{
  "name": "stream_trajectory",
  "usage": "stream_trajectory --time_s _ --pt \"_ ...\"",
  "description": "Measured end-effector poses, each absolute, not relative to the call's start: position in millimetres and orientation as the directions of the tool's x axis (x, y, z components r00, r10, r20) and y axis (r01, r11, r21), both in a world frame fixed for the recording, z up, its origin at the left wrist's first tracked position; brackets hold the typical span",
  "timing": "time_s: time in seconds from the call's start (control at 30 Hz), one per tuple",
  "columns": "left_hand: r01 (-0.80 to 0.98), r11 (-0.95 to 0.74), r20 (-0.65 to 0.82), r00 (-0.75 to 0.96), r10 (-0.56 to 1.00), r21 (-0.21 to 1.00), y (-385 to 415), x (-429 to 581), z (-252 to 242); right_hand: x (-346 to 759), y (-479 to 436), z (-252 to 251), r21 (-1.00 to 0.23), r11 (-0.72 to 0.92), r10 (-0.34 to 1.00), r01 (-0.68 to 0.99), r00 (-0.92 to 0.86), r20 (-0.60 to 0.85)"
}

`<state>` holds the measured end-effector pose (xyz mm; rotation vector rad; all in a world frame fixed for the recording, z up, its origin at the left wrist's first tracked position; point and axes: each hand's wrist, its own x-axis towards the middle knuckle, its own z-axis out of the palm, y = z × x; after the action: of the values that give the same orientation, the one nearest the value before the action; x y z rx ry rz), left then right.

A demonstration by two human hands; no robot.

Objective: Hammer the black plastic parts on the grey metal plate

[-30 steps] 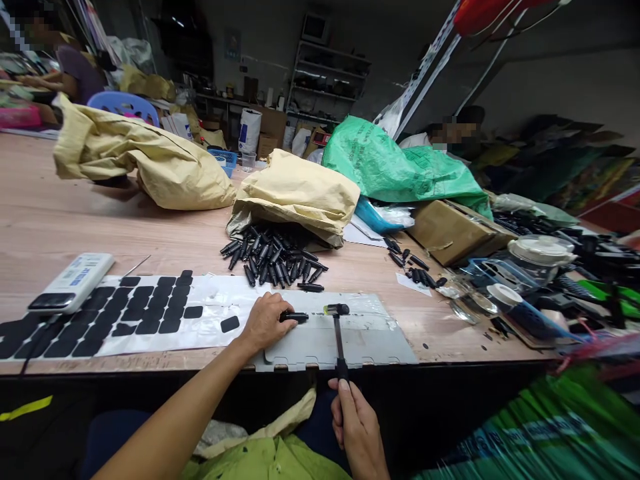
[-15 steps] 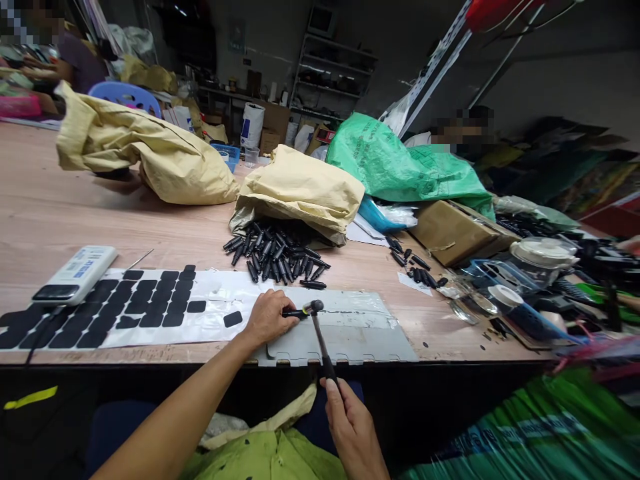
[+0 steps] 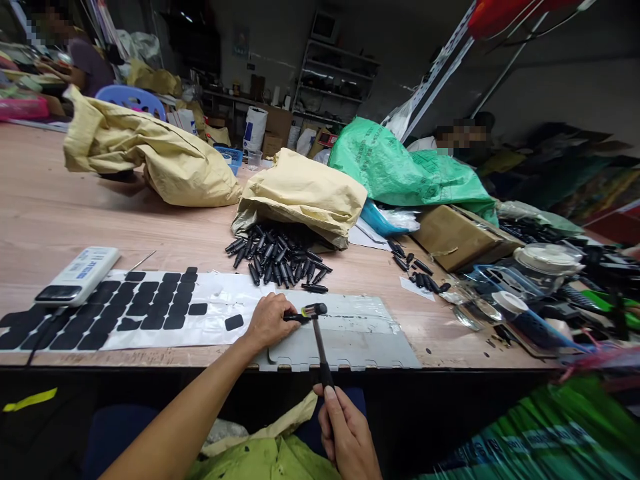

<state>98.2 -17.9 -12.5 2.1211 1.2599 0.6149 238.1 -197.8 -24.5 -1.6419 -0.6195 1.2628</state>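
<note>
Pinning a small black part flat on the grey mat at the near edge of the desk: left hand is closed on its left end, fingers pinched tight. Part's long axis runs left-right across the mat's left portion, free tip pointing right, away from that hand. Hammer shaft runs from the mat's near edge up and slightly left, head right at the free tip; touching or just above, can't tell. Right hand is wrapped shut round the handle's lower end, below and off the mat's near edge, well apart from the part, so left hand is the nearer one. Part looks matte black, slender, roughly cylindrical. Hammer head is small and dark with a bright glint, on a thin dark shaft. Mat is smooth grey sheet, notched along the near edge, clear film over the far half. Beyond the mat's far edge, a pile of black pieces spills from a crumpled tan paper sack. Left of the mat lies a white backing sheet with rows of flat black rounded pads.
</note>
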Motion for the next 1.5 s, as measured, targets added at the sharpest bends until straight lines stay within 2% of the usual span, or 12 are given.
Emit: stream_trajectory --time_s 0.17,0.33,0.53,0.7,0.8,0.9,1.03,1.17,1.23,1.3,1.4,1.5 --pt "0.614 -0.385 0.099 0.446 0.889 0.689 -17.5 96.6 -11.4 251.5 -187.4 -20.1 -0.85 -0.386 0.783 -0.358 0.36 -0.508" --pt "0.615 -0.399 0.103 0.458 0.883 0.681 -18.3 96.5 -10.9 269.2 -175.6 -30.9 -0.686 -0.35 0.737 -0.637 0.264 -0.622" --pt "0.589 -0.435 0.145 0.473 0.869 0.681 -17.8 95.9 -14.7 274.4 -174.3 -40.0 -0.625 -0.36 0.732 -0.693 0.205 -0.649" --pt "0.379 -0.441 0.214 0.511 0.833 0.813 -33.3 87.6 -1.8 274.5 -174.5 -38.0 -0.628 -0.368 0.742 -0.686 0.19 -0.643" --pt "0.268 -0.392 0.152 0.624 0.766 0.88 -60.5 74.3 17.5 274.7 -174.5 -37.5 -0.637 -0.367 0.741 -0.678 0.2 -0.641" --pt "0.289 -0.358 0.018 0.756 0.655 0.888 -91.9 57.4 30.7 274.7 -175.5 -36.7 -0.631 -0.375 0.745 -0.679 0.183 -0.641" --pt "0.512 -0.307 -0.171 0.689 0.704 0.802 -123.4 36.5 13.4 276.1 -177.8 -35.1 -0.637 -0.388 0.75 -0.666 0.173 -0.638" --pt "0.777 -0.185 -0.333 0.454 0.826 0.602 -137.9 20.2 -35.8 276.9 -178.5 -32.9 -0.653 -0.396 0.756 -0.645 0.175 -0.631" --pt "0.859 -0.144 -0.409 0.373 0.833 0.491 -140.2 14.9 -53.6 276.6 -178.0 -31.4 -0.655 -0.399 0.757 -0.642 0.173 -0.63" --pt "0.885 -0.136 -0.478 0.363 0.8 0.446 -139.2 12.7 -55.2 276.4 -177.6 -30.1 -0.653 -0.406 0.754 -0.64 0.17 -0.635" --pt "0.795 -0.202 -0.469 0.519 0.714 0.571 -128.1 16.3 -26.0 277.0 -177.5 -29.7 -0.656 -0.419 0.75 -0.627 0.169 -0.64" --pt "0.592 -0.271 -0.298 0.686 0.664 0.759 -98.7 25.6 13.7 278.0 -177.8 -31.0 -0.665 -0.422 0.751 -0.616 0.173 -0.637"
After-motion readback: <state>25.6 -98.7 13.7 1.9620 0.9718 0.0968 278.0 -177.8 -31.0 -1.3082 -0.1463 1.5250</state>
